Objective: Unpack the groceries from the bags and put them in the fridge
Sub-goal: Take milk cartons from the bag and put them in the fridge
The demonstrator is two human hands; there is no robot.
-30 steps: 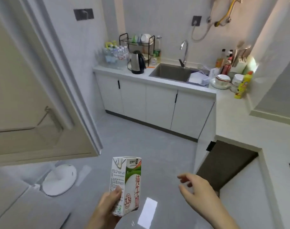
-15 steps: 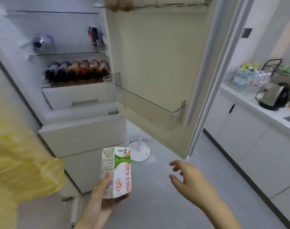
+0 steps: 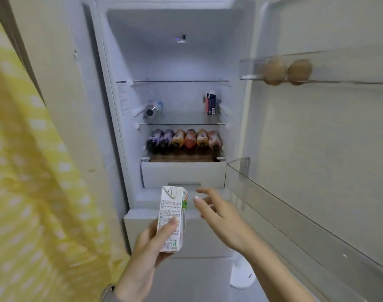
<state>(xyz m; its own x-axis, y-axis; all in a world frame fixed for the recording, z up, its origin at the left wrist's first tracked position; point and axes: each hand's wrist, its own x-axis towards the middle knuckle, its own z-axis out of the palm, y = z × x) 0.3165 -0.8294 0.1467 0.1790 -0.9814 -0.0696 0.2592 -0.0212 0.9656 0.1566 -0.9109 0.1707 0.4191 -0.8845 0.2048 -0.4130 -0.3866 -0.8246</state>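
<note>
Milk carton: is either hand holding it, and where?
The left hand grips the milk carton round its lower half, thumb across the printed side. The right hand is open, holding nothing.

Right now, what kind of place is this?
Most likely a home kitchen, seen standing at an open fridge. Bottles lie in a row on one shelf, two eggs sit in the door rack, and the left hand holds a milk carton.

Left hand (image 3: 142,256) gripping, right hand (image 3: 221,216) relaxed, fingers spread.
</note>
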